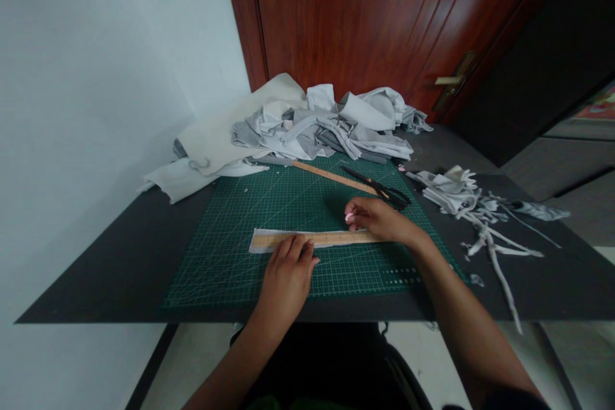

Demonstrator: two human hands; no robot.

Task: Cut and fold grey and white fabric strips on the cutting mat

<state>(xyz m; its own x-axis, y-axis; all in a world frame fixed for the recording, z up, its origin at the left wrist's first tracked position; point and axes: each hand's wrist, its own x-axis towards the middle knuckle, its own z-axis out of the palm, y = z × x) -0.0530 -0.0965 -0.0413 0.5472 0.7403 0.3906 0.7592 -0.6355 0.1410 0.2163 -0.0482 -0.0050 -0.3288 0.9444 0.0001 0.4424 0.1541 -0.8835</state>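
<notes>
A wooden ruler (331, 238) lies across a narrow white strip of fabric (257, 241) on the green cutting mat (240, 224). My left hand (287, 272) presses flat on the ruler's left part with fingers stretched out. My right hand (379, 218) rests at the ruler's right part, fingers curled in a pinch around something small and pink that I cannot make out.
A second wooden ruler (331, 177) and black scissors (384, 191) lie at the mat's far side. A heap of grey and white fabric (317, 125) fills the back of the dark table (96, 269). Cut scraps and strips (475, 211) lie to the right. A wooden door (375, 19) stands behind.
</notes>
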